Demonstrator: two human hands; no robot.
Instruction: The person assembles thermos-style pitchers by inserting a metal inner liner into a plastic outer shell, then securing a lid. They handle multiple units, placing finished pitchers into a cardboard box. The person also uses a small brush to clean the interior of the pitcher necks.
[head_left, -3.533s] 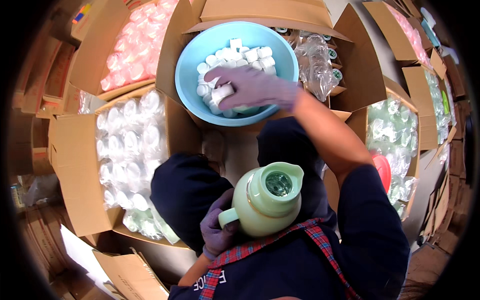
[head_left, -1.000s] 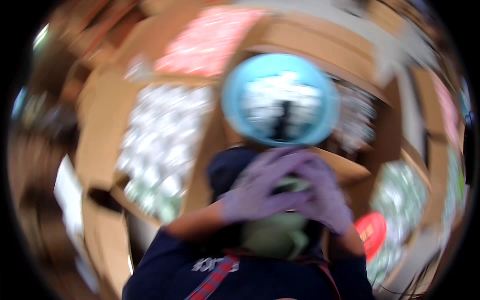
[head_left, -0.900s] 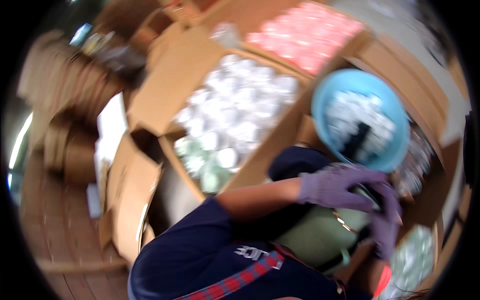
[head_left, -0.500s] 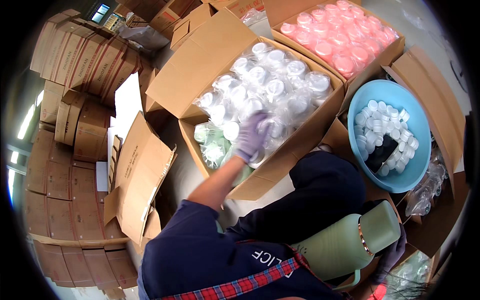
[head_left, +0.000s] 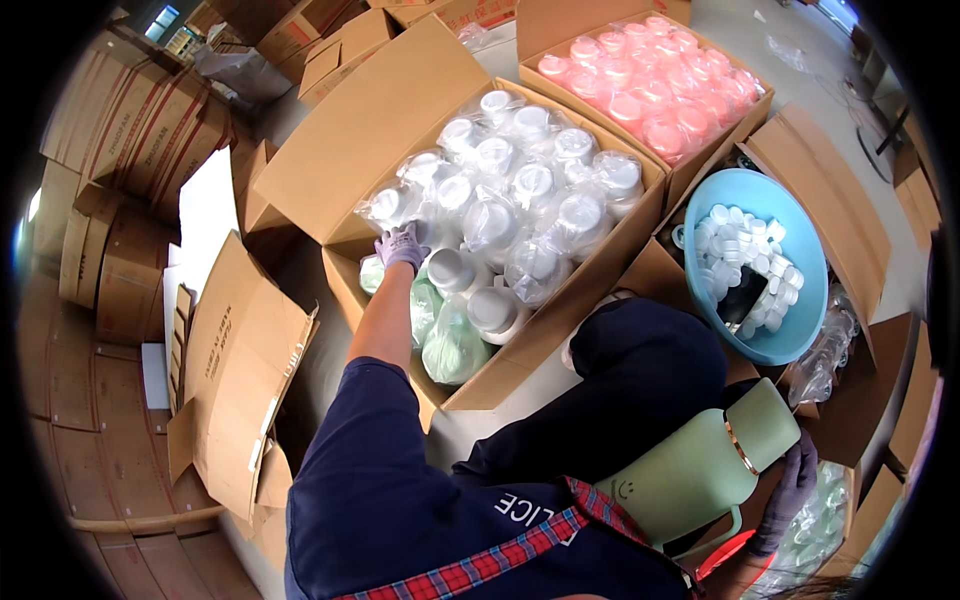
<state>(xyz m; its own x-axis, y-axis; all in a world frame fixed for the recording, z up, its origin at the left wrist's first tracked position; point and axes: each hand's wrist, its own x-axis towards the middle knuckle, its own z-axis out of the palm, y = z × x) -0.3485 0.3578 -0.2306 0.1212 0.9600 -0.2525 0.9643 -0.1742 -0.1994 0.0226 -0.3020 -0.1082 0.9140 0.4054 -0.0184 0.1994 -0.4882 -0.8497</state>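
Note:
A pale green vacuum jug [head_left: 680, 485] with a copper-coloured ring, side handle and big cup-like lid lies slanted across my lap. My right hand [head_left: 790, 490], in a greyish-purple glove, rests its fingers against the lid end; part of that hand is hidden. My left hand [head_left: 401, 246], gloved in light purple, reaches into an open carton [head_left: 545, 350], fingers spread at the bagged white-lidded jugs [head_left: 490, 225] near its left side. Unwrapped white lids [head_left: 493, 310] and a green bagged jug [head_left: 455, 345] stand in the carton's near corner.
Behind is a carton of bagged pink-lidded jugs [head_left: 665, 130]. At right, a blue basin [head_left: 805, 345] holds many white caps and a black object. Flattened cardboard [head_left: 250, 370] and stacked cartons [head_left: 70, 370] stand left. Clear plastic bags [head_left: 815, 525] lie lower right, beside a red rim [head_left: 727, 555].
My left hand has moved left and slightly back, from above the carton's near part to its left side. The right hand stays by the jug's lid. The whole view has shifted slightly.

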